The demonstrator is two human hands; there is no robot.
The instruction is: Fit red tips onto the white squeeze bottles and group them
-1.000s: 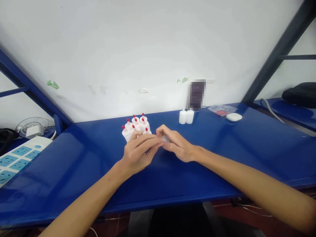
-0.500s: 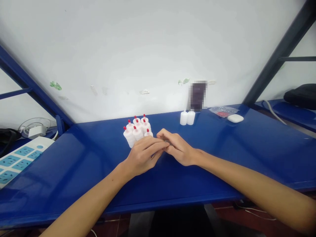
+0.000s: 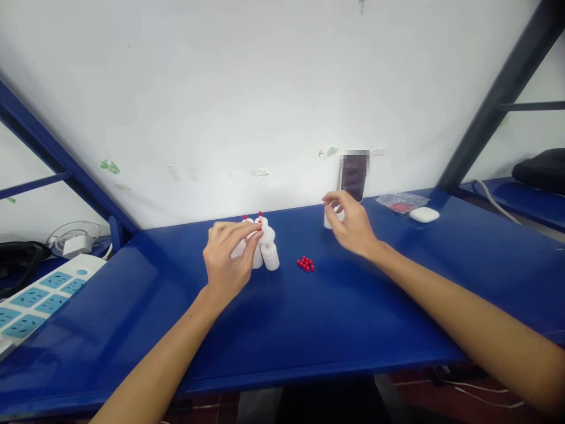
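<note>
My left hand (image 3: 229, 253) is closed in a pinch, thumb and forefinger on a small red cap (image 3: 260, 224) above the white bottles. It partly covers that group of small squat bottles (image 3: 271, 258), some with red caps on their nozzles. At the back of the table, my right hand (image 3: 351, 227) has its thumb and fingers curved and apart, over a white bottle (image 3: 327, 222). Its fingers partly hide the bottles there, and whether they touch one is unclear. Between my hands lies a little cluster of loose red caps (image 3: 306, 263).
A dark phone (image 3: 354, 176) leans on the wall behind my right hand. To its right are a clear plastic bag (image 3: 399, 203) with red pieces and a white rounded case (image 3: 424, 215). A power strip (image 3: 44, 297) lies at the left of the blue table (image 3: 309, 330).
My hands have parted. The right one moved back and right to the bottles near the phone; the left moved slightly left and up over the group. The loose red caps have come into view.
</note>
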